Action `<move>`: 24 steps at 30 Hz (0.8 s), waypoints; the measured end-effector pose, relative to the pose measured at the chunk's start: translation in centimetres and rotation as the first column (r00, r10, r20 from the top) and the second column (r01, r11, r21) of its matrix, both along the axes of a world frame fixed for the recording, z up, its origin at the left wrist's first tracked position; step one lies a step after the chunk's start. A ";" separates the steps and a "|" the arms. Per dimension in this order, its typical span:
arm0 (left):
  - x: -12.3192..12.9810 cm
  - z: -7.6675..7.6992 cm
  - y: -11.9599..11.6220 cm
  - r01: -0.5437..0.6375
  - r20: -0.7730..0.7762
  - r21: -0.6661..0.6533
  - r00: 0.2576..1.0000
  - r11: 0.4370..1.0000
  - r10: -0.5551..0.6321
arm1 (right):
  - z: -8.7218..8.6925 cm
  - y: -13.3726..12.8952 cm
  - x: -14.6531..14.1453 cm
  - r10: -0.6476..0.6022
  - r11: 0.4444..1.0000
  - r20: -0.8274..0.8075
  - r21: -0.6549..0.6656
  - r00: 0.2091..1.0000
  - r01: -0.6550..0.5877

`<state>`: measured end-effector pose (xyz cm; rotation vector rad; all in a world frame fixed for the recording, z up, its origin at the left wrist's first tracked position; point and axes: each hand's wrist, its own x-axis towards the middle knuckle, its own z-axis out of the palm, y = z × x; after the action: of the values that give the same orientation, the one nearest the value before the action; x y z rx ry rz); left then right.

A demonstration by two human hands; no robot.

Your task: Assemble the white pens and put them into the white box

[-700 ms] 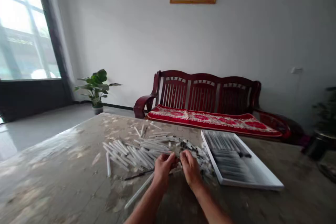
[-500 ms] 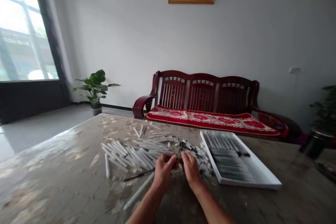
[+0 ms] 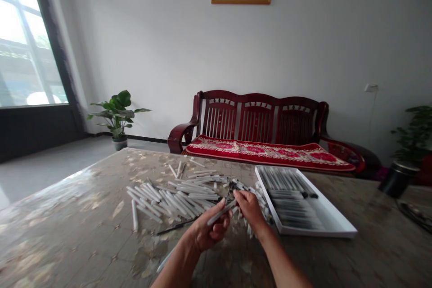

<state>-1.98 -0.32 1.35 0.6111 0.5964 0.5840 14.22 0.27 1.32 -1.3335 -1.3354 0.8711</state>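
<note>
Two bare hands work close together over the desk [image 3: 101,243]. The left hand [image 3: 209,231] has its grip closed around a pale tube [image 3: 220,213], which slants up from the palm. The right hand [image 3: 249,208] pinches that tube's far end, its grip nearly closed; any smaller part between its fingertips is too hidden to tell. Just beyond lies a loose pile of pale tubes [image 3: 182,201], with a thin dark stick [image 3: 175,226] near the left wrist. Small black-and-white pieces [image 3: 251,189] cluster past the right hand. Beside them, a white tray [image 3: 338,219] holds two rows of pens [image 3: 293,209]. Behind the desk stands a red-brown wooden sofa [image 3: 258,119].
</note>
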 end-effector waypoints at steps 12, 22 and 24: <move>1.2 -1.2 0.7 -0.425 0.011 0.041 0.905 0.904 0.425 | 2.9 -1.1 6.4 -0.040 0.957 0.877 -0.104 0.479 0.270; 1.3 -1.2 1.1 -0.612 -0.001 -0.050 0.790 0.789 0.613 | 1.7 -1.1 4.3 0.026 0.978 0.928 -0.100 0.372 0.181; 1.3 -1.1 1.1 -0.640 0.026 -0.062 0.766 0.766 0.642 | 2.0 -0.9 4.4 -0.039 0.981 0.892 -0.051 0.451 0.187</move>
<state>-0.66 0.81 0.24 0.3282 0.7795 1.2270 18.66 -0.64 3.30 -2.1242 -1.9530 0.0720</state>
